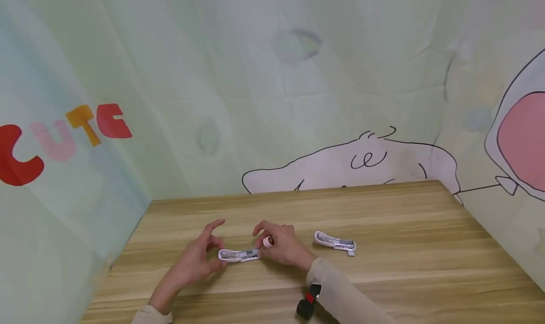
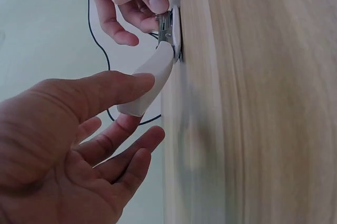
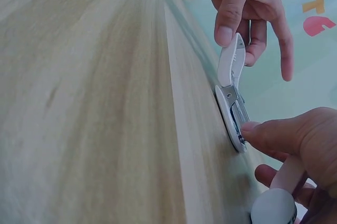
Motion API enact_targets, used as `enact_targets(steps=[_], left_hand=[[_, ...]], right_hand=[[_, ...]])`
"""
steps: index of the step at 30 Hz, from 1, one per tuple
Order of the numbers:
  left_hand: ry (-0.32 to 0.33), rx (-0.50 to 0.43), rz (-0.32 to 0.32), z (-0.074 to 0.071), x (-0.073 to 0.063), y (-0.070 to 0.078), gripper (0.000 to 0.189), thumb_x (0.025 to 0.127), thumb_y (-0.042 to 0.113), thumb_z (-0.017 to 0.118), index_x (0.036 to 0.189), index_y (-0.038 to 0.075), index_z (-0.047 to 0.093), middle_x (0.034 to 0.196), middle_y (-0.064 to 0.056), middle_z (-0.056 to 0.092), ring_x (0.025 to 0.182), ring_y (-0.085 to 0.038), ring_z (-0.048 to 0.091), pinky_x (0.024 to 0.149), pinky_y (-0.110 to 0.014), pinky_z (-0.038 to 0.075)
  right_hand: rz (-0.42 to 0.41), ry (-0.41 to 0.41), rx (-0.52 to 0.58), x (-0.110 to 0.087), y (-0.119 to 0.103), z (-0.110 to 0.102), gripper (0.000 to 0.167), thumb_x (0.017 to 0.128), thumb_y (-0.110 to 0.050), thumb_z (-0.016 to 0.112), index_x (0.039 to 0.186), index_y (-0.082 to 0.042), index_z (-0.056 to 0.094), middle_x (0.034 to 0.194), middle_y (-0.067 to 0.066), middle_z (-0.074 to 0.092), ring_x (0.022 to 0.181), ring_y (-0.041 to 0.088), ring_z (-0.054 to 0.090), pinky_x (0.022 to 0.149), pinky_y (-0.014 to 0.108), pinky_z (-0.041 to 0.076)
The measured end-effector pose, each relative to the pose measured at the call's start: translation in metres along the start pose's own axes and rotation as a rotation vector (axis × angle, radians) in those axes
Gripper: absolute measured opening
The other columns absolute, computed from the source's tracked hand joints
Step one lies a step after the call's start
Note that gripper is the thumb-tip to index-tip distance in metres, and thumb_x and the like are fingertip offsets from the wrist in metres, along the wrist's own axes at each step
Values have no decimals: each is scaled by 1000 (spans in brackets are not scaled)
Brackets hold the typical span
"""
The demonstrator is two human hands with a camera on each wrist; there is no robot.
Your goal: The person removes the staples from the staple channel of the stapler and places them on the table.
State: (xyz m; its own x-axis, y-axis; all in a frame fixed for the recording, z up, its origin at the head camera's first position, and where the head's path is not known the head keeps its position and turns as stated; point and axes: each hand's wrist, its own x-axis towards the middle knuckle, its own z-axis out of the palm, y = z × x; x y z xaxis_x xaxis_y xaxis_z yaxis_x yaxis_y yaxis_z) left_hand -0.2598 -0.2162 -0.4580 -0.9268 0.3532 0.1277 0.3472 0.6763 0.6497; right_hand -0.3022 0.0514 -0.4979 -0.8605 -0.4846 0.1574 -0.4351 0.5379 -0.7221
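An opened-out white stapler (image 1: 238, 255) with a metal magazine lies between the two hands on the wooden table. The left hand (image 2: 79, 134) pinches its white cover end between thumb and fingers; the other fingers are spread. At the opposite end, the right hand (image 3: 295, 139) has its thumb on the metal part, with a finger close beneath. Tucked in the same hand's curled fingers is a small pale pink-and-white thing (image 3: 289, 175) with a rounded end, its kind unclear. A second opened white stapler (image 1: 335, 241) lies right of the right hand.
The wooden table (image 1: 383, 210) meets a pale printed cloth (image 1: 255, 78) at its back and left edges. A black device with a red band (image 1: 307, 305) sits by the right sleeve (image 1: 345, 291).
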Motion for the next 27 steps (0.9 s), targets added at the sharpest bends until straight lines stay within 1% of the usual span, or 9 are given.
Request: enact_targets(steps=[5, 10, 12, 14, 18, 19, 22, 27], left_hand=[[-21, 29, -24, 1, 1, -1, 97, 82, 1, 89, 162, 13, 36, 101, 7, 71, 103, -10, 66, 107, -47, 52], [-25, 36, -30, 2, 1, -3, 97, 82, 0, 89, 162, 14, 37, 101, 8, 70, 101, -9, 64, 106, -45, 52], [-27, 38, -24, 2, 1, -3, 96, 82, 0, 89, 162, 14, 36, 101, 8, 70, 101, -9, 64, 106, -46, 52], [-27, 43, -26, 3, 1, -3, 96, 83, 0, 88, 162, 15, 36, 101, 8, 70, 102, -9, 65, 106, -46, 53], [-28, 37, -1, 2, 0, -2, 94, 83, 1, 88, 161, 14, 36, 102, 7, 71, 103, -11, 66, 105, -47, 53], [-28, 39, -3, 2, 0, -1, 94, 83, 1, 88, 161, 15, 37, 102, 8, 70, 104, -11, 66, 105, -46, 54], [-26, 37, 10, 1, 0, -1, 94, 83, 1, 88, 161, 15, 37, 102, 7, 70, 105, -12, 67, 105, -46, 53], [-22, 34, 22, 1, -1, -1, 94, 82, 1, 88, 160, 13, 38, 103, 8, 70, 107, -14, 68, 105, -45, 53]], right_hand=[[-28, -4, -45, 0, -1, 0, 29, 90, -16, 84, 116, -25, 73, 98, -14, 78, 80, 1, 50, 98, 41, 29], [-64, -23, -76, 0, -2, 1, 25, 92, -15, 83, 112, -29, 78, 94, -16, 75, 84, 1, 50, 95, 37, 29], [-69, -34, -84, 0, -1, 1, 24, 93, -15, 82, 111, -31, 79, 96, -16, 75, 86, 2, 50, 95, 37, 28], [-75, -45, -93, 0, 0, 1, 23, 94, -16, 81, 110, -32, 79, 100, -16, 77, 88, 3, 51, 94, 37, 27], [-86, -70, -112, 0, 0, 0, 21, 96, -16, 78, 107, -34, 80, 109, -15, 78, 95, 3, 53, 93, 37, 27], [-88, -75, -115, 0, 0, 0, 21, 97, -16, 78, 107, -35, 81, 111, -14, 78, 97, 3, 53, 93, 38, 27], [-96, -80, -137, 1, -1, 1, 22, 96, -16, 77, 105, -36, 81, 114, -14, 78, 100, 4, 54, 94, 38, 27], [-104, -82, -202, 3, -2, 4, 20, 94, -18, 76, 102, -36, 81, 114, -14, 77, 101, 6, 54, 94, 39, 27]])
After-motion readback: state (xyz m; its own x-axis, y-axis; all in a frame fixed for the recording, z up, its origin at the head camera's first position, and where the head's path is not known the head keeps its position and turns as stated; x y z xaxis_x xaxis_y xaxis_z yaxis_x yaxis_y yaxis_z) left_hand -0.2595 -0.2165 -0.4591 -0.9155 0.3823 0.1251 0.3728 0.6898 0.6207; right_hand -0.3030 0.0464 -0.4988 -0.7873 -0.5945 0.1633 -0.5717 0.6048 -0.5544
